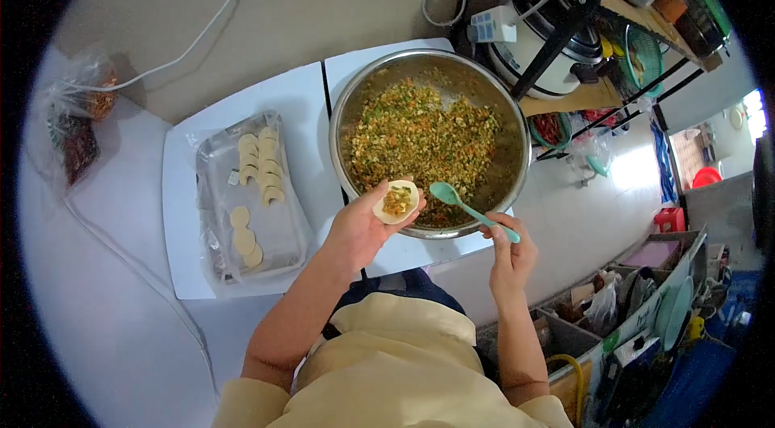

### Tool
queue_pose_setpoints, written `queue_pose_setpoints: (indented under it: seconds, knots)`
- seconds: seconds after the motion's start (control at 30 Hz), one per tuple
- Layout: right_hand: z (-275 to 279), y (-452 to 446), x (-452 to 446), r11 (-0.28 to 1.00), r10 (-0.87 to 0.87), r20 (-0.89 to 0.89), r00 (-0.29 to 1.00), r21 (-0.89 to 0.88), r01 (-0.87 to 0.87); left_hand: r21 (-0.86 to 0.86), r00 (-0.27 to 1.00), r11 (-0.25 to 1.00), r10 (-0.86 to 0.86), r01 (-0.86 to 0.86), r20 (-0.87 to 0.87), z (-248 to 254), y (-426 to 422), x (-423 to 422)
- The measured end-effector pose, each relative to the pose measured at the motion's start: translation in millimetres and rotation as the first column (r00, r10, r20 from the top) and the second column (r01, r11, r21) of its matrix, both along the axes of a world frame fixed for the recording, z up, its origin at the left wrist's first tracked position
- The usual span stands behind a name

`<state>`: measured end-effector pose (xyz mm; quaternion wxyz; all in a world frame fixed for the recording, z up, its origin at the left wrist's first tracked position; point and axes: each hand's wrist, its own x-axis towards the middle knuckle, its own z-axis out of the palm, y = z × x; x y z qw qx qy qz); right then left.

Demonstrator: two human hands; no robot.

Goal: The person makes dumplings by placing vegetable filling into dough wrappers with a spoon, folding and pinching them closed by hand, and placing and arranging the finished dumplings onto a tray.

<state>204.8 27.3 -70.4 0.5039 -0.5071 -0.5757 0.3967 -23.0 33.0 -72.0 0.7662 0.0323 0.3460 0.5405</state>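
The round, pale dough wrapper (393,218) lies in your left hand (353,228), over the near edge of the bowl, a mound of chopped green-and-orange filling (397,201) at its middle. Your left fingers curl beneath and around it, thumb at its edge; a light, level cradle should suit soft dough. Leave the rim bare, since stray bits would likely weaken a seal.

Your right hand (513,255) has thumb and fingers clamped on the handle of the mint-green plastic spoon (460,203), its tip just beside the wrapper. Pat loose bits inward gently, with the spoon's back.

Working above the wide, shiny steel bowl (499,96) is sensible: spills drop inside. Leftward, the plastic-lined rectangular tray (284,226) holds pale half-moon dumplings (249,155) in 2 rows, plus flat discs (244,242).
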Motion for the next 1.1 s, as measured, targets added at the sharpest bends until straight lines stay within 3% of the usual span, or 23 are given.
queue_pose_setpoints:
  seconds: [0.03,0.1,0.23,0.3,0.33,0.4,0.43,0.5,0.6,0.8,1.1]
  knots:
    - [-5,1,0,1.000,-0.002,0.000,1.000,-0.003,0.002,0.038,1.000,0.999,-0.006,0.007,-0.019,1,-1,-1]
    - [-11,2,1,0.998,0.021,0.209,0.978,0.047,-0.031,0.019,0.999,0.999,0.032,-0.032,-0.033,3,-3,-2]
    - [-13,3,-11,0.999,0.037,0.254,0.967,0.029,-0.046,0.068,0.996,0.995,0.075,-0.072,-0.043,0,-6,-8]
    - [-16,4,-13,0.976,0.160,0.348,0.924,-0.194,-0.096,0.074,0.996,0.994,0.084,-0.081,-0.037,-4,-7,-11]
    - [-21,4,-14,0.977,0.158,0.348,0.924,-0.193,-0.094,0.080,0.995,0.992,0.097,-0.094,-0.033,-5,-7,-12]
    - [-29,5,-16,0.983,0.089,-0.006,0.996,-0.159,-0.089,0.074,0.991,0.989,0.130,-0.129,-0.012,-5,-7,-14]
    - [-28,6,-16,0.983,0.089,-0.007,0.996,-0.158,-0.089,0.067,0.986,0.984,0.165,-0.165,0.008,-5,-7,-15]
    - [-22,8,-15,0.941,0.017,-0.188,0.982,-0.330,-0.079,0.075,0.985,0.983,0.171,-0.169,-0.013,-5,-8,-19]
    - [-23,9,-17,0.910,0.026,-0.304,0.952,-0.387,-0.148,0.075,0.985,0.983,0.172,-0.170,-0.016,-3,-9,-21]
    - [-20,14,-9,0.912,-0.188,-0.424,0.886,-0.411,-0.004,0.061,0.987,0.985,0.162,-0.162,0.013,-2,-11,-23]
    - [5,2,-1,0.972,-0.147,-0.489,0.860,-0.231,0.035,-0.028,0.999,0.999,0.026,-0.026,0.024,-7,-6,2]
